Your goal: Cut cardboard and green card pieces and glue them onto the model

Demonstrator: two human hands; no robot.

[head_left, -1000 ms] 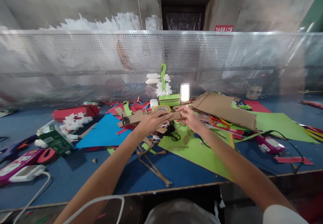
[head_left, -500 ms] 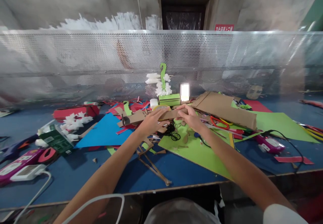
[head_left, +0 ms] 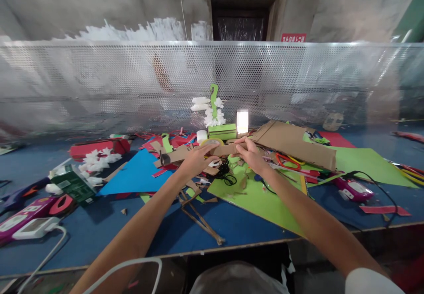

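Note:
A narrow strip of brown cardboard (head_left: pixel 224 150) is held level above the cluttered middle of the table. My left hand (head_left: pixel 198 158) pinches its left end, fingers over the top and thumb at the lower edge. At the other end, my right hand (head_left: pixel 249 152) grips the strip between thumb and fingers. Just behind it lie a roll of yellowish tape (head_left: pixel 212 142) and a green box-like piece (head_left: pixel 222 131). White paper flowers (head_left: pixel 213 116) and a green curved cutout (head_left: pixel 214 97) stand above that piece. Black cord (head_left: pixel 228 177) lies below the strip.
Green sheet (head_left: pixel 258 201) and blue sheet (head_left: pixel 134 175) flank the scraps. A large cardboard piece (head_left: pixel 294 144) lies right. At left are a red box-like piece (head_left: pixel 99 148), a green box (head_left: pixel 73 183) and a purple power strip (head_left: pixel 26 216). A perforated metal screen (head_left: pixel 132 86) stands behind.
My left hand has slid slightly left along the cardboard strip, its fingers drawn closer together. My right hand stays nearly in place on the strip.

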